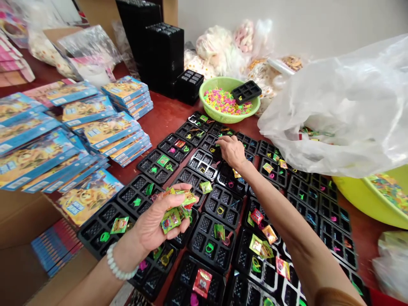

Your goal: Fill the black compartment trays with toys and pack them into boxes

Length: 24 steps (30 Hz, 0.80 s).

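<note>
My left hand, with a pale bead bracelet at the wrist, is closed round several small green and yellow packets. It hovers over the black compartment trays on the left side. Farther back, my right hand reaches over a tray; its fingertips are bent down and close together at a small green item, mostly hidden. Many trays hold small plastic rings and toys, and some hold packets, such as a red packet near the front and a green packet at the left.
Stacks of blue boxes stand at the left. Behind are a green basket of colourful rings and black tray stacks. A large plastic bag and a yellow-green basin sit at the right.
</note>
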{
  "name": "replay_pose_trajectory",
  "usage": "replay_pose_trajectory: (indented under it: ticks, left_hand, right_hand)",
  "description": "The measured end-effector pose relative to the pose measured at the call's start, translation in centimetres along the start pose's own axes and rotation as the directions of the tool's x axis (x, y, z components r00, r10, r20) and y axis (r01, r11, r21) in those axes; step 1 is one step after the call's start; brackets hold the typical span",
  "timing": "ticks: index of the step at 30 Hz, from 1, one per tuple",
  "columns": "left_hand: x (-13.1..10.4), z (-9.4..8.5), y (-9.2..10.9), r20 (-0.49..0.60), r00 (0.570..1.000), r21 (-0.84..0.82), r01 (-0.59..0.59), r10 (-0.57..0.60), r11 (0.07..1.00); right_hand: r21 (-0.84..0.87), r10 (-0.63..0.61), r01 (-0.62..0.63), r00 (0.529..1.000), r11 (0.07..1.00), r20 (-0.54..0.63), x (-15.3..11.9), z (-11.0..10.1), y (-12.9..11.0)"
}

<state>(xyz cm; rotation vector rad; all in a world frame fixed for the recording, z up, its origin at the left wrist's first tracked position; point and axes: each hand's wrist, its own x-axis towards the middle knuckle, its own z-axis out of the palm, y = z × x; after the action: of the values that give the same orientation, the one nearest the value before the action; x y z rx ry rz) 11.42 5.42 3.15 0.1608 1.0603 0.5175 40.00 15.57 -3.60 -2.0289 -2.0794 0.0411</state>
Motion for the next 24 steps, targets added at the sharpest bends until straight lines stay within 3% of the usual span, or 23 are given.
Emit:
replay_pose_trajectory:
  ticks: [3,7,10,14,20,24]
  left_hand:
    - [-0.8,-0.5,0.3,-0.076,0.996,-0.021,-0.044,0.042,0.999]
    - [-1.8,-1.6,-0.1,-0.197,0.980,-0.044,-0.049,0.040,0.998]
    - [-2.4,-2.8,-1.1,-0.228,0.973,-0.075,-0.062,0.043,0.995]
    - [-2.8,-4.7,-2.3,-0.202,0.975,-0.103,-0.115,0.092,0.988]
    - [-2.9,-6.5,-2.7,0.010,0.985,-0.065,-0.173,0.174,0.983]
    - [-3.3,-7.2,-2.6,0.020,0.985,-0.056,-0.168,0.169,0.984]
  right_hand:
    - [0.143,-0.133,0.134,0.991,0.980,-0.020,-3.0,-0.8,-2.2]
    - [0.362,-0.360,0.294,0.924,0.885,0.129,-7.7,-1.4,-4.6]
    - [0.314,-0.316,0.251,0.932,0.916,0.178,-9.6,-1.0,-5.5]
    - [0.356,-0.228,0.145,0.952,0.923,0.205,-9.7,0.0,-5.7]
    - [0.304,-0.138,0.049,0.951,0.951,0.277,-8.7,0.0,-5.4]
    - [0.257,-0.142,0.064,0.944,0.964,0.298,-8.6,-0.3,-5.4]
